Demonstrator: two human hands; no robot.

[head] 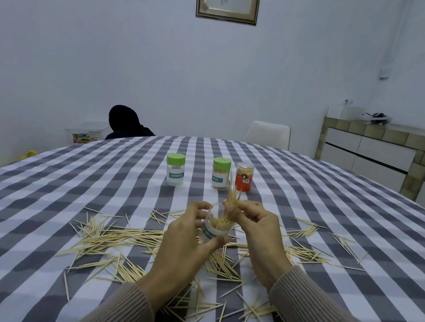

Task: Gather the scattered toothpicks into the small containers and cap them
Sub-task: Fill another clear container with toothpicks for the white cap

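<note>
Step in hand, as judged: loading a bundle into an open container. Left hand (186, 237) grips the clear, uncapped plastic toothpick jar with a white-and-teal label (215, 228), fingers curled round its wall, holding it above the counter near centre. Right hand (258, 231) pinches a bundle of pale wooden toothpicks (234, 197) between thumb and fingertips, the lower ends already inside the jar mouth, the upper ends pointing up and far. Loose toothpicks (117, 240) lie scattered across the grey-and-white checked counter (356, 271) to the left, right and near side of both hands.

At the far side stand 3 capped containers: a green-lidded jar that looks nearly empty (175, 168), a green-lidded jar holding toothpicks (221, 173), and a red-labelled clear jar (244, 176).

Next move calls for releasing the bundle so it drops fully in. Much gathering remains; no cap for the held jar can be identified.
</note>
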